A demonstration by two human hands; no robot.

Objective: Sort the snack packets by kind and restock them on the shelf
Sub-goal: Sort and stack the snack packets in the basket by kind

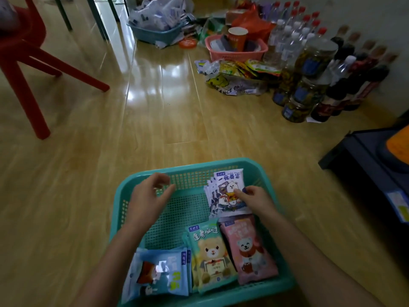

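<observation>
The right hand (254, 199) pinched the white packet stack (228, 185) in the teal basket (199, 165) — the left hand (147, 196) hovered apart, loosely open, empty.

The teal plastic basket (194, 166) in front of me is smooth, with a net of small holes. The flat white snack packets (229, 180) that my right hand (254, 199) pinches look like slick plastic film. The blue snack packet (159, 271) shines where light hits it. The green bear packet (210, 255) and pink bear packet (247, 249) look duller. The brown wooden floor (155, 120) is very glossy. The red chair (28, 54) is smooth plastic, I think; it is blurry there.
</observation>
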